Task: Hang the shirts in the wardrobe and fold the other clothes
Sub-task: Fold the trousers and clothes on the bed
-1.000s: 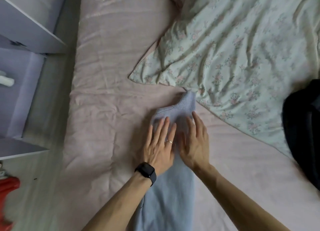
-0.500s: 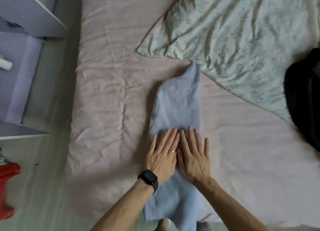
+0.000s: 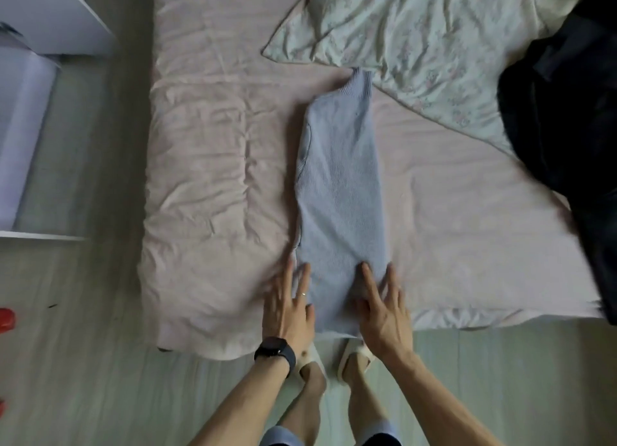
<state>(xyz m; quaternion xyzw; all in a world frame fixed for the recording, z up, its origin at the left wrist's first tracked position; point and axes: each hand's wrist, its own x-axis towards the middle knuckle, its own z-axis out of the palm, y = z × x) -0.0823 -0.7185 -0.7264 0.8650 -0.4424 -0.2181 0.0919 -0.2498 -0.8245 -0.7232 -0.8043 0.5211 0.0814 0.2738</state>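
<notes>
A light blue knit sweater [image 3: 340, 192] lies folded into a long narrow strip on the pink bed sheet [image 3: 220, 165], its ribbed collar pointing away from me. My left hand [image 3: 288, 303] lies flat with straight fingers on the strip's lower left edge. My right hand [image 3: 380, 307] presses flat on the lower right edge, fingers spread. Both hands sit near the hem at the bed's front edge. A heap of dark clothing [image 3: 564, 111] lies at the right of the bed.
A floral duvet [image 3: 430, 41] covers the far part of the bed and touches the sweater's collar. A white wardrobe or shelf unit [image 3: 43, 28] stands open at the left. A red object [image 3: 6, 318] sits on the floor at the left edge. My slippered feet stand by the bed.
Both hands slid down the sweater from near the collar to the hem and moved apart to its two edges. The view pulled back, showing the bed's front edge and my feet.
</notes>
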